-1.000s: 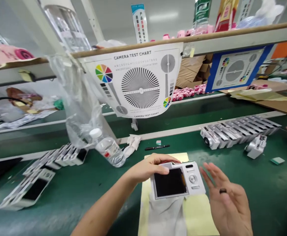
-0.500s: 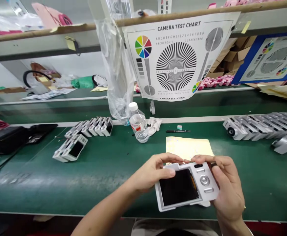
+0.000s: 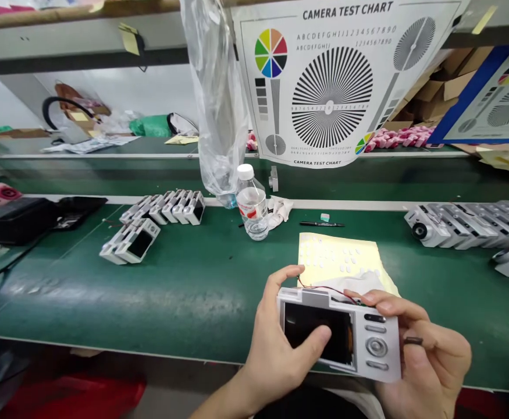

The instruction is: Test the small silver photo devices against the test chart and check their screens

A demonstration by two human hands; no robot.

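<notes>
- Holding a white camera (image 3: 341, 337) in both hands, back facing up, over the near edge of the green surface (image 3: 184, 291)
- Left hand (image 3: 276, 355): grip closed on the camera's left end, thumb (image 3: 313, 343) lying across the dark screen
- Right hand (image 3: 429, 361): grip closed on the camera's right end, fingers (image 3: 383, 301) curled over the top edge, a dark ring (image 3: 413, 340) on one finger
- A thin red wire (image 3: 324, 289) curves along the camera's top edge
- Just behind the camera lies a yellow sheet (image 3: 324, 250) dotted with small white stickers (image 3: 337, 259), a white cloth (image 3: 363, 283) on its near part
- Farther back, a black pen (image 3: 321, 224) lies beyond the sheet, near a water bottle (image 3: 251, 203) and a crumpled rag (image 3: 279, 212)
- To the left stand a short row of cameras (image 3: 164, 208) and a pair of cameras (image 3: 130, 241), with a black bag (image 3: 14, 221) at the edge
- To the right runs a long row of cameras (image 3: 467, 227)
- Above hangs a camera test chart (image 3: 330, 81), a clear plastic bag (image 3: 217, 99) beside it
</notes>
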